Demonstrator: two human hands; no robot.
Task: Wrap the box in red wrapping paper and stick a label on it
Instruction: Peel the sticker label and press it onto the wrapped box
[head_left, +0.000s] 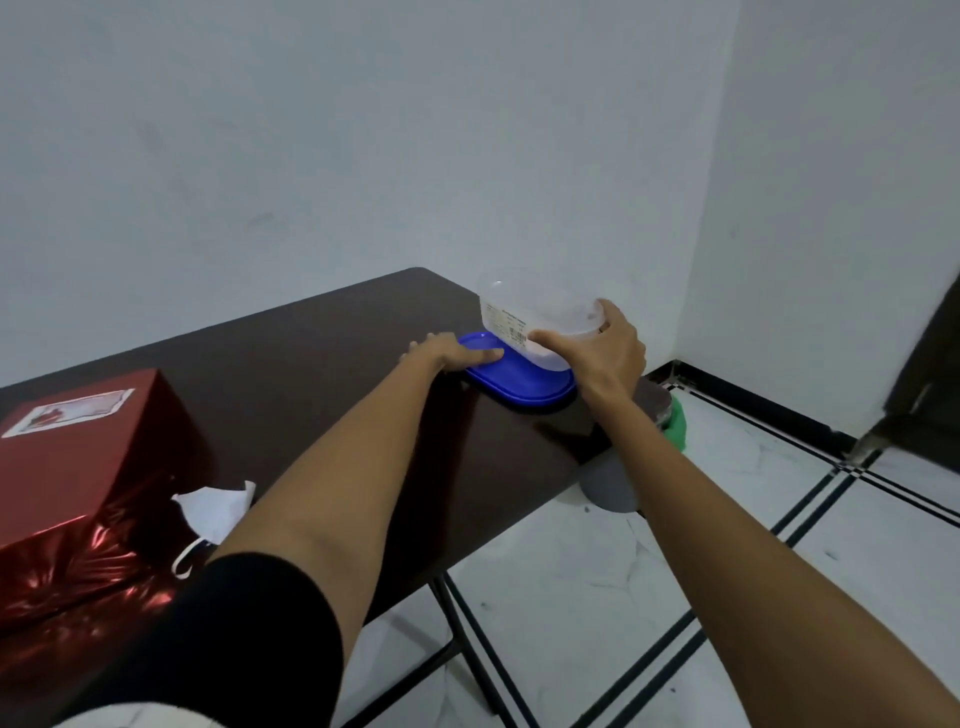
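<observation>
Ahead, a person's two bare arms reach out over a dark brown table (311, 374) that stands against a pale wall (363, 130). The left hand (452, 356) lies palm down at the left end of a blue oval lid (524, 382). Its thumb stretches straight across the blue plastic. The other fingers look straight too, but they point away and I cannot tell how far they are spread.

The right hand (602, 353) grips a clear plastic tub (540, 317) from the right side. The thumb is hooked along the near wall and the fingers are curled over the far rim. The tub's base meets the lid, and I cannot tell whether it rests there or is held just off it. A small white sticker (511, 330) shows on its side.

The box (88, 467) sits well apart from the hands, at the near left of the table. It is covered in shiny red wrapping paper (98, 566), creased at its near end. A white label (67, 413) with a red picture lies flat on its top face. Just beside the box a white face mask (213, 512) lies on the table, touching the left forearm.

A black sleeve (234, 649) covers the left upper arm. Under the table's right corner stands a grey bin (608, 488). The floor (571, 571) is white tile with black lines.
</observation>
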